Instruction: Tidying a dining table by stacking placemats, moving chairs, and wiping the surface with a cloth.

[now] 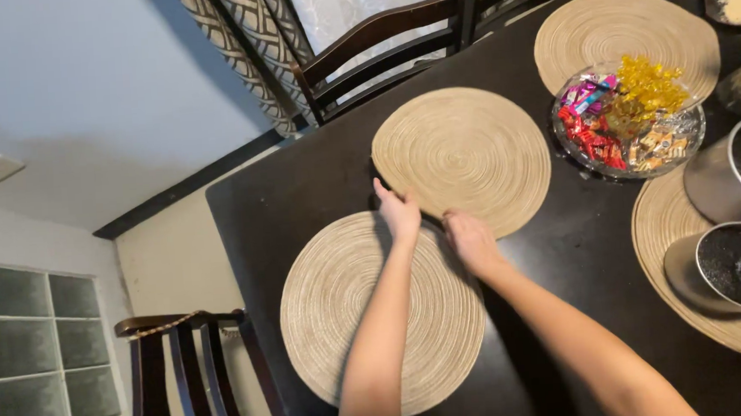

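Two round woven beige placemats lie on a dark table (pixel 301 186). The near placemat (pixel 342 304) sits under my forearms. The far placemat (pixel 470 146) lies just beyond it, their edges almost touching. My left hand (pixel 399 212) rests on the far rim of the near placemat, fingers curled on its edge. My right hand (pixel 469 238) lies where the two mats meet, fingers bent down on the rim of the far one; what exactly it grips is hidden.
A glass dish of wrapped candies (pixel 627 124) stands on a third placemat (pixel 625 30) at the right. Two metal canisters (pixel 738 267) sit on another mat at the right edge. Dark wooden chairs (pixel 378 49) stand along the far side, and another chair (pixel 183 374) at the near left.
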